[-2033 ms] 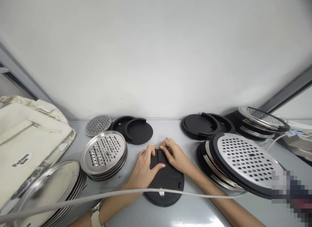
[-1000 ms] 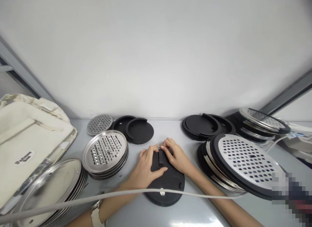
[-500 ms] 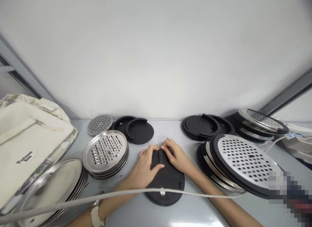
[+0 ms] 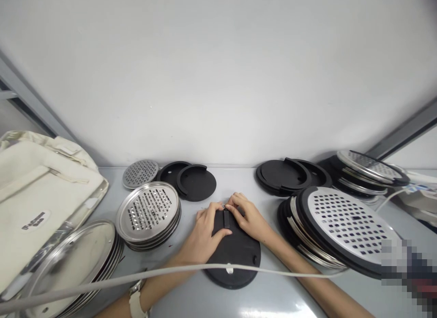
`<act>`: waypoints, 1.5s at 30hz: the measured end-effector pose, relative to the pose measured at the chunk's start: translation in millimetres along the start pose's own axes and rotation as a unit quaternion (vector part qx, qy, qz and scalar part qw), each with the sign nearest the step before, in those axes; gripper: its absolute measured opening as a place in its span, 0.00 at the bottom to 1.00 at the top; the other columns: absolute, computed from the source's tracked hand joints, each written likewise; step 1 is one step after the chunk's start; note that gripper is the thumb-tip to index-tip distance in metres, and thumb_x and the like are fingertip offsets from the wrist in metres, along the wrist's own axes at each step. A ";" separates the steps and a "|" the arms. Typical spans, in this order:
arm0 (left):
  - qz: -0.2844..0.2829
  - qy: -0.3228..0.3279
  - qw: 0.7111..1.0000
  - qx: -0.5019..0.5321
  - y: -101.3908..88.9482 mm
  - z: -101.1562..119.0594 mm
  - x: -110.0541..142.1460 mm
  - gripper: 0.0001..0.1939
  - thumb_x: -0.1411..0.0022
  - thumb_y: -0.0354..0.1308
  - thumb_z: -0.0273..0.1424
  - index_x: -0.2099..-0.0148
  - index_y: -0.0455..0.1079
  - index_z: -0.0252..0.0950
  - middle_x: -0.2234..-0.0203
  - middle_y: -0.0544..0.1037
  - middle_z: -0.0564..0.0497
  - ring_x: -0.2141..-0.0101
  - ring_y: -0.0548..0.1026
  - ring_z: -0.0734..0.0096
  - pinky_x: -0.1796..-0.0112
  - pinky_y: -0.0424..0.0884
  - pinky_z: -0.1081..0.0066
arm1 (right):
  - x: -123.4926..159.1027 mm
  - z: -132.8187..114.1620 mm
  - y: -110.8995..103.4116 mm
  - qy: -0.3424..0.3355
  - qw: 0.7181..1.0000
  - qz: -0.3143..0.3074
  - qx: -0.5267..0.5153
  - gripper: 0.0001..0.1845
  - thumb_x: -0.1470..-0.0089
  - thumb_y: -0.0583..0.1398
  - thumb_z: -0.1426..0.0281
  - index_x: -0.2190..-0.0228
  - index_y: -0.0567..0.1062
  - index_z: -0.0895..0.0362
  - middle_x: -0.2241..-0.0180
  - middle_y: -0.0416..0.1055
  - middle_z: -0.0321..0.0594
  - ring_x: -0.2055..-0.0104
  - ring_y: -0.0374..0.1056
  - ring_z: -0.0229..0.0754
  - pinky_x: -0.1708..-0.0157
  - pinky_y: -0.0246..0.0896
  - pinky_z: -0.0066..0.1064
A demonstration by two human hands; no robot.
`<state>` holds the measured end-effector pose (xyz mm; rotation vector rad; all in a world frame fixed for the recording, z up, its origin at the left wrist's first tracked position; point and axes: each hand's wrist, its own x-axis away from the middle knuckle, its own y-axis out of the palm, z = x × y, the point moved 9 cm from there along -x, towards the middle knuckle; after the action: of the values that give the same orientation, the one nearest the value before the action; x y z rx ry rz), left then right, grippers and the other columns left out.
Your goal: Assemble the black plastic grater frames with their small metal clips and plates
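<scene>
A black round disc lies on the table in front of me, with a pale round spot near its front edge and a small knob at its right. Near its far edge sits a narrow black block, a small shiny metal bit at its far end. Curled over the disc's left edge is my left hand, its thumb on the disc and its index fingertip at the metal bit. My right hand is pinched closed at the same bit from the right; its fingertips hide what lies between them.
Stacks of metal grater plates and plain steel discs stand left, beside a cream bag. More black discs lie along the wall. Black-rimmed grater plates are stacked right. A pale cable crosses in front.
The whole view has shifted very slightly. Both hands keep nearly the same hold at the far edge of the black disc.
</scene>
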<state>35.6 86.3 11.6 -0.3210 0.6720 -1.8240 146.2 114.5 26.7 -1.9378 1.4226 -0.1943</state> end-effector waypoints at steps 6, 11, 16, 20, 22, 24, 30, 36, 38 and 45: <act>-0.006 0.008 1.000 -0.001 0.3 1.7 0.3 0.19 0.44 0.59 0.29 0.51 0.58 0.41 0.49 0.67 0.49 0.48 0.63 0.59 0.48 0.60 0.59 | 1.4 -0.3 -0.7 0.007 1.000 0.016 -0.003 0.10 0.40 0.50 0.73 0.74 0.63 0.55 0.71 0.61 0.37 0.65 0.58 0.40 0.63 0.54 0.33; -0.003 0.008 1.000 0.006 -0.4 3.0 0.4 0.19 0.44 0.59 0.29 0.51 0.58 0.42 0.50 0.67 0.50 0.49 0.64 0.59 0.48 0.60 0.59 | 2.6 3.8 -1.2 0.016 1.000 0.027 0.000 0.10 0.40 0.50 0.72 0.73 0.63 0.55 0.71 0.61 0.37 0.66 0.58 0.40 0.64 0.55 0.33; -0.002 0.005 1.000 0.009 -0.9 2.9 0.5 0.19 0.44 0.59 0.29 0.51 0.58 0.42 0.50 0.67 0.50 0.49 0.64 0.60 0.49 0.61 0.60 | 2.3 4.8 -1.9 0.017 0.999 0.028 -0.003 0.10 0.40 0.50 0.72 0.73 0.64 0.55 0.71 0.61 0.37 0.66 0.59 0.40 0.64 0.55 0.32; 0.005 0.007 1.000 0.014 -2.4 3.6 0.9 0.18 0.44 0.59 0.30 0.52 0.59 0.42 0.52 0.68 0.50 0.50 0.65 0.60 0.49 0.61 0.61 | 1.6 4.5 -1.8 0.020 0.999 0.026 -0.004 0.10 0.40 0.50 0.72 0.74 0.64 0.55 0.72 0.62 0.37 0.66 0.59 0.40 0.64 0.55 0.32; 0.007 0.007 1.000 0.015 -3.0 4.0 1.0 0.18 0.44 0.59 0.30 0.52 0.59 0.41 0.52 0.68 0.50 0.50 0.65 0.60 0.50 0.62 0.61 | 1.3 4.0 -1.7 0.018 0.999 0.026 -0.006 0.10 0.40 0.50 0.72 0.74 0.64 0.55 0.72 0.62 0.37 0.66 0.59 0.40 0.64 0.55 0.32; 0.008 0.006 1.000 0.012 -3.4 4.6 1.0 0.18 0.44 0.59 0.30 0.53 0.59 0.41 0.52 0.68 0.49 0.51 0.65 0.60 0.50 0.62 0.61 | 1.2 3.3 -2.2 0.014 0.999 0.029 -0.007 0.11 0.40 0.50 0.72 0.75 0.64 0.55 0.72 0.61 0.36 0.67 0.59 0.40 0.64 0.55 0.32; 0.006 -0.006 1.000 0.007 -3.9 5.3 0.6 0.16 0.44 0.59 0.29 0.56 0.57 0.40 0.52 0.68 0.49 0.50 0.65 0.60 0.51 0.62 0.60 | 1.3 2.3 -2.3 0.007 1.000 0.028 -0.002 0.11 0.40 0.50 0.71 0.75 0.63 0.55 0.72 0.62 0.36 0.67 0.59 0.40 0.64 0.55 0.33; 0.001 -0.016 1.000 0.007 -4.7 5.8 0.4 0.15 0.44 0.59 0.30 0.58 0.56 0.40 0.52 0.69 0.49 0.50 0.66 0.60 0.51 0.63 0.61 | 1.3 0.6 -1.6 0.001 1.000 0.023 0.002 0.11 0.40 0.49 0.71 0.74 0.63 0.55 0.72 0.62 0.37 0.67 0.58 0.41 0.64 0.55 0.34; -0.002 -0.014 1.000 0.009 -4.7 6.5 0.2 0.15 0.44 0.60 0.30 0.59 0.56 0.40 0.52 0.69 0.50 0.50 0.66 0.60 0.52 0.63 0.62 | 1.3 0.2 -1.5 0.003 1.000 0.021 0.003 0.11 0.40 0.49 0.72 0.75 0.63 0.55 0.72 0.61 0.37 0.66 0.58 0.41 0.64 0.55 0.34; -0.003 -0.008 1.000 0.011 -4.8 7.7 0.2 0.15 0.44 0.59 0.30 0.59 0.55 0.40 0.53 0.69 0.50 0.51 0.66 0.61 0.52 0.63 0.62 | 2.0 -1.3 -1.9 0.001 1.000 0.024 0.007 0.11 0.40 0.49 0.72 0.75 0.62 0.55 0.72 0.61 0.37 0.66 0.57 0.41 0.63 0.55 0.34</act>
<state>35.8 85.0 20.5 -0.3235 0.6395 -1.8321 147.7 112.4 28.2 -1.8909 1.4639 -0.1847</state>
